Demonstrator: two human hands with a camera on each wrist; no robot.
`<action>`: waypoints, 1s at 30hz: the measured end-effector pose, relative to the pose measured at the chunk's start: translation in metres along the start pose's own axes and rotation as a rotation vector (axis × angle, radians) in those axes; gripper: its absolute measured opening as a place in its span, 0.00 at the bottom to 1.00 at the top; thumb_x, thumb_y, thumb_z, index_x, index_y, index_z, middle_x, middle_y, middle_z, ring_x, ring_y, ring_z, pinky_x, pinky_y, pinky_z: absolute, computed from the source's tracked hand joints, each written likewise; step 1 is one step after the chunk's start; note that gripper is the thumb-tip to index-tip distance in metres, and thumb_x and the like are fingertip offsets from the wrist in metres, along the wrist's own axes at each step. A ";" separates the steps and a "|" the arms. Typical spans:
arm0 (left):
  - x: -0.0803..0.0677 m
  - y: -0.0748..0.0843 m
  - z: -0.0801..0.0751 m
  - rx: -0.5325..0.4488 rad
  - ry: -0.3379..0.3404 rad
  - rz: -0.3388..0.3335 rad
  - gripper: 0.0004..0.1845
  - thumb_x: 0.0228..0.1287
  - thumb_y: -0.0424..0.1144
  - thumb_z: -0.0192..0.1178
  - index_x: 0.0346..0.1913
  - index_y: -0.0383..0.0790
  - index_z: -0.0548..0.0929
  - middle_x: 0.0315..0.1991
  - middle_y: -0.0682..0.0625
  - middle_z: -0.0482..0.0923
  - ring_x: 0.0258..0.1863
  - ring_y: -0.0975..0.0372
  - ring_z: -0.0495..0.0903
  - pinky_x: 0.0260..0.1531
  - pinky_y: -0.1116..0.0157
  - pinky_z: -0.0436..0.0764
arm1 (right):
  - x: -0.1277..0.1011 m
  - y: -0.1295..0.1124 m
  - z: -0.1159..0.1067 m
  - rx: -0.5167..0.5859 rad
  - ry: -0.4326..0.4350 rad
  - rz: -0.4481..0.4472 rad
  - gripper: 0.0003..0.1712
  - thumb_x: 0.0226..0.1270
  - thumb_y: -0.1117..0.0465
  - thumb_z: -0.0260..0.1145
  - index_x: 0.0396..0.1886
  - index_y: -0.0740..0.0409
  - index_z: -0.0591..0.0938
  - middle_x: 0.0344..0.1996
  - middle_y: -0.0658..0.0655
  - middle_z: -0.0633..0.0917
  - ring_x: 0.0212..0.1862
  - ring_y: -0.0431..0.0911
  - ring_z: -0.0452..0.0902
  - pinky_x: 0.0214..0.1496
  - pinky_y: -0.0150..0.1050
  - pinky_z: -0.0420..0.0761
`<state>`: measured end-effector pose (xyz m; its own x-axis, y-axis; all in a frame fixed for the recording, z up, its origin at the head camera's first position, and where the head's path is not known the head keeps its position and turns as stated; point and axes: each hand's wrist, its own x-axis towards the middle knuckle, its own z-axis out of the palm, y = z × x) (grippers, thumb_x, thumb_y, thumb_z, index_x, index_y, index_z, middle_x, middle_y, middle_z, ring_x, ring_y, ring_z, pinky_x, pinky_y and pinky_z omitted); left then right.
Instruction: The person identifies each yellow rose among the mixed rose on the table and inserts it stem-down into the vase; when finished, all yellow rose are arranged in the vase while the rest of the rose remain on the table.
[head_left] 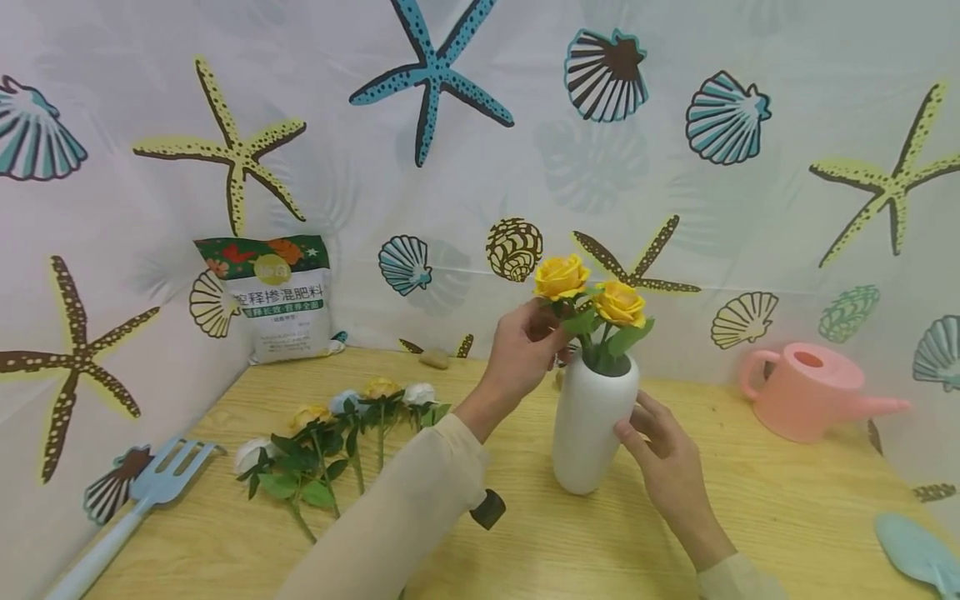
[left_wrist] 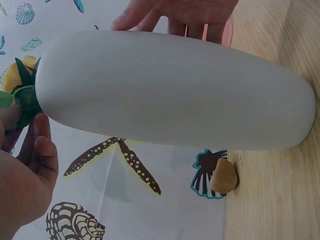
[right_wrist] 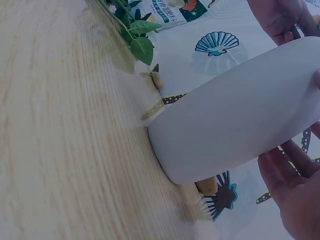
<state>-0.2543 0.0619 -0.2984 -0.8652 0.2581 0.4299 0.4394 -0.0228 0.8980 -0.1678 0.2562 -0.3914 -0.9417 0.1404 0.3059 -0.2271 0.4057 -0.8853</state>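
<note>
A white vase (head_left: 592, 429) stands on the wooden table, leaning slightly, with two yellow roses in its mouth. My left hand (head_left: 517, 354) is at the rim and pinches the left yellow rose (head_left: 562, 277) just below its bloom; in the left wrist view its fingertips meet the green leaves (left_wrist: 26, 102). The other yellow rose (head_left: 619, 303) sits to the right, its leaves spreading over the rim. Low on the vase's right side, my right hand (head_left: 667, 458) holds it, thumb in front and fingers behind. The stems inside the vase are hidden.
Several white, yellow and blue roses (head_left: 315, 458) lie left of the vase. Beyond them stands a fertilizer bag (head_left: 288, 312). A blue hand fork (head_left: 153, 492) lies far left. At right are a pink watering can (head_left: 810, 392) and a pale blue shovel (head_left: 915, 546). Pebbles (head_left: 433, 358) lie along the back.
</note>
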 end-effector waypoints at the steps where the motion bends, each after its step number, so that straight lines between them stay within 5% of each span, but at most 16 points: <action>1: 0.000 -0.001 -0.001 0.021 -0.012 -0.003 0.09 0.70 0.30 0.61 0.50 0.31 0.81 0.38 0.38 0.83 0.26 0.63 0.80 0.28 0.72 0.80 | 0.000 0.000 0.001 0.000 -0.001 -0.002 0.29 0.76 0.58 0.63 0.72 0.58 0.70 0.63 0.66 0.80 0.52 0.19 0.72 0.54 0.18 0.73; 9: -0.006 -0.013 -0.012 0.087 -0.096 -0.037 0.14 0.72 0.36 0.62 0.57 0.37 0.81 0.45 0.39 0.84 0.30 0.63 0.79 0.25 0.71 0.76 | 0.000 -0.001 0.002 0.019 -0.003 -0.002 0.29 0.76 0.59 0.63 0.73 0.59 0.70 0.64 0.67 0.79 0.53 0.18 0.72 0.54 0.16 0.73; 18: -0.021 -0.028 -0.035 -0.066 -0.042 -0.102 0.14 0.72 0.36 0.62 0.57 0.41 0.81 0.45 0.41 0.85 0.29 0.63 0.80 0.24 0.70 0.75 | 0.001 0.001 0.002 0.013 -0.004 -0.004 0.29 0.75 0.59 0.63 0.73 0.57 0.70 0.64 0.66 0.79 0.52 0.18 0.73 0.54 0.16 0.74; 26: -0.052 -0.034 -0.078 -0.019 0.007 -0.177 0.13 0.72 0.35 0.61 0.56 0.39 0.81 0.44 0.42 0.85 0.30 0.60 0.81 0.25 0.68 0.77 | 0.001 0.002 0.002 0.018 -0.006 -0.012 0.28 0.76 0.59 0.62 0.73 0.55 0.70 0.63 0.66 0.79 0.53 0.20 0.74 0.54 0.18 0.75; 30: -0.072 -0.040 -0.108 0.037 0.020 -0.220 0.13 0.72 0.35 0.61 0.56 0.38 0.80 0.43 0.43 0.85 0.31 0.60 0.82 0.27 0.66 0.80 | 0.001 0.002 0.003 0.014 0.000 -0.005 0.28 0.76 0.58 0.63 0.72 0.54 0.71 0.60 0.56 0.81 0.54 0.21 0.75 0.54 0.19 0.76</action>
<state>-0.2356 -0.0600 -0.3551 -0.9457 0.2335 0.2261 0.2478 0.0679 0.9664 -0.1703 0.2542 -0.3934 -0.9406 0.1381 0.3102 -0.2353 0.3935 -0.8887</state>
